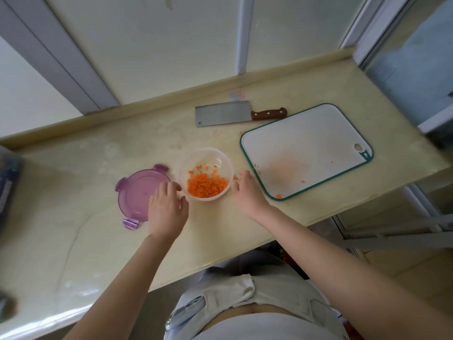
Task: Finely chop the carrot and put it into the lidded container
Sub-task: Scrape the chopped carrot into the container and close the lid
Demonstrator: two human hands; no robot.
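A clear round container (205,155) stands on the counter and holds finely chopped carrot (206,186). Its purple lid (134,192) lies flat just to its left. My left hand (167,208) hovers over the lid's right edge, fingers loosely bent toward the container, holding nothing. My right hand (247,192) is at the container's right side, fingertips close to its rim and to a few stray carrot bits (235,177); whether it touches them I cannot tell. The white cutting board (306,148) with a teal rim lies to the right with scattered carrot crumbs.
A cleaver (224,116) with a brown handle lies flat behind the container, near the back ledge. The counter's front edge runs diagonally below my arms. A dark object (7,182) sits at the far left edge.
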